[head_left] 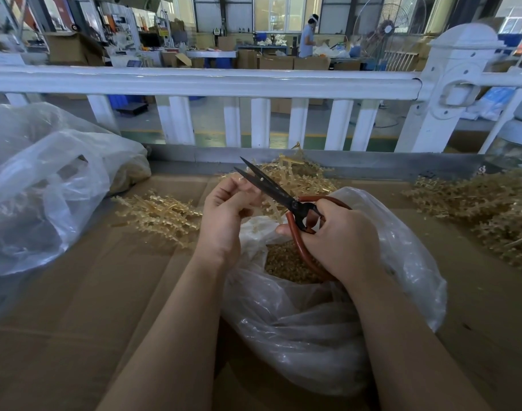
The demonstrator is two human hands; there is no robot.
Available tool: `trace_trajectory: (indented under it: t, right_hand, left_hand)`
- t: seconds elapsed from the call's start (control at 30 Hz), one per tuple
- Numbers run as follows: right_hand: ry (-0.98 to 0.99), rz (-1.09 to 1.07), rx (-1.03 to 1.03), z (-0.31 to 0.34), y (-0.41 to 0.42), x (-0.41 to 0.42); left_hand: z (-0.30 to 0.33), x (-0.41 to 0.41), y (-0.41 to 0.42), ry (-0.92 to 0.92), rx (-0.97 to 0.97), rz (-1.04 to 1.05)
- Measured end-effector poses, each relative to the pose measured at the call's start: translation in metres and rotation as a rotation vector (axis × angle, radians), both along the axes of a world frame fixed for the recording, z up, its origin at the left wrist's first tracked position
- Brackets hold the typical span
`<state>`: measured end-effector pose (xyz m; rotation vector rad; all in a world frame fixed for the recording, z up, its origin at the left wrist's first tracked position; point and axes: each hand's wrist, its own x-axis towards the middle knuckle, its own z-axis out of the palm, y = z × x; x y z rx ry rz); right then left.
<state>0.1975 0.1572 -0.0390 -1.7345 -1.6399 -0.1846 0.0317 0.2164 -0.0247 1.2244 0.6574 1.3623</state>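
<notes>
Head view: right hand (pixel 340 241) grips the red-handled scissors (pixel 271 188), blades parted – left hand (pixel 224 212) pinches a small pale piece (pixel 248 185) at the blades, both over the open clear bag (pixel 328 321) mid-worktop (pixel 105 292), toward its far edge

Right hand (pixel 337 241): holds the scissors (pixel 273 189), blades a little apart.
Left hand (pixel 227 212): pinches a small bit (pixel 244 181) by the blades.
</notes>
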Motion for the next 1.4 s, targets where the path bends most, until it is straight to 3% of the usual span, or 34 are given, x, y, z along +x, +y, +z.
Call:
trace_trajectory:
  t: [0.17,0.57,1.0,1.4]
  right_hand:
    - [-0.004,-0.007,-0.003,-0.0014,0.0003,0.0014]
    - [0.019,0.033,0.008,-0.0041,0.0029,0.0023]
    - [-0.026,-0.004,-0.004,-0.0038,0.0024,0.0036]
    - [0.041,0.015,-0.019,-0.0042,0.0036,0.0034]
  left_hand:
    - [0.0014,-0.0031,0.0018,-0.117,0.002,0.047]
    - [-0.0004,-0.0025,0.0033,-0.085,0.064,0.130]
    - [0.0025,0.0008,-0.0048,0.280,0.245,0.302]
    - [0.0027,0.0020,-0.0050,0.236,0.218,0.255]
